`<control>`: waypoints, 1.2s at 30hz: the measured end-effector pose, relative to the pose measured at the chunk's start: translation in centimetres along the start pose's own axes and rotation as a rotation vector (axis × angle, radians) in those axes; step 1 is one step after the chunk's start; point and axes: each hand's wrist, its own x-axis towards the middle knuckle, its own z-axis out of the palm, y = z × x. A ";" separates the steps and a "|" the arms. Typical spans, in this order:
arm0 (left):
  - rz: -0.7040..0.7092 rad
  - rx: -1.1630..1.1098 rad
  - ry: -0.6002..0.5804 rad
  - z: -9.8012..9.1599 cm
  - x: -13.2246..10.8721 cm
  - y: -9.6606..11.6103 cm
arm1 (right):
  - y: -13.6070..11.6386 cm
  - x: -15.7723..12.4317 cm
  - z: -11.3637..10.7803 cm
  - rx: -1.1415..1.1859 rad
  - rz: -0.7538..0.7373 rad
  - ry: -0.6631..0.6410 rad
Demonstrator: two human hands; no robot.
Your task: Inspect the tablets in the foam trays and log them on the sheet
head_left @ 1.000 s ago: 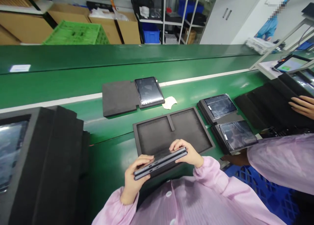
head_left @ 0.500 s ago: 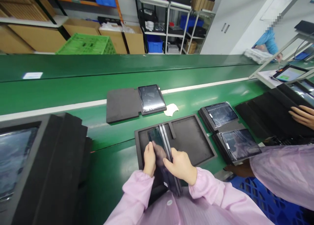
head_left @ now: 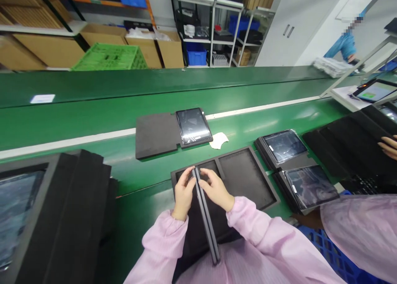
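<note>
Two slim tablets (head_left: 206,218) stand on edge, pressed face to face, with their narrow sides turned up toward me. My left hand (head_left: 183,193) grips their far end from the left, fingers curled at the top corner. From the right, my right hand (head_left: 217,189) closes on the same end, thumb and fingers against the outer tablet. Beneath them lies a black foam tray (head_left: 248,176) with two shallow recesses; the right recess holds nothing, while my hands and the tablets partly cover the left one.
Beyond the tray, another foam tray (head_left: 156,135) carries one wrapped tablet (head_left: 194,127) beside a white scrap (head_left: 218,140). Stacked foam trays (head_left: 68,209) rise at left. At right are trays with tablets (head_left: 310,186) and a co-worker's pink sleeve (head_left: 359,226). Another person stands far right.
The tablets have turned from slanted, screen showing, to upright on edge. Both hands have shifted to their far end, the right hand moving up from the middle of the side.
</note>
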 end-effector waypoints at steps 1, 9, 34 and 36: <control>-0.007 -0.002 -0.008 0.0 0.1 0.1 | -0.1 0.9 -0.1 0.071 0.049 -0.030; -0.046 0.007 -0.030 0.1 0.5 1.4 | -0.7 3.6 -0.9 0.261 0.181 -0.222; -0.041 -0.038 -0.280 -1.0 0.3 1.8 | -0.6 3.4 -2.3 0.247 0.153 -0.428; -0.038 -0.035 -0.297 -1.1 0.3 1.9 | -0.6 3.2 -2.3 0.242 0.144 -0.412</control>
